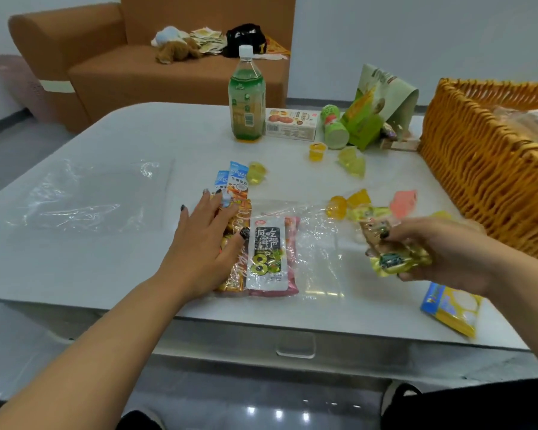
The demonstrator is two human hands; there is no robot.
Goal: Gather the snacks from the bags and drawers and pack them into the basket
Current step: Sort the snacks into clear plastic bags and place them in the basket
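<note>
Foil packets (395, 259), light and slippery, sit pinched in the right hand (441, 252); left hand (205, 240) spread flat on flimsy packets (266, 259).

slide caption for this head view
Left hand flat on snack packets, right hand gripping gold-wrapped snacks beside the wicker basket.

wicker basket (485, 169) cut off at right edge, its contents blurred, yellow packet (230, 243) half under left hand (205, 240)
</note>
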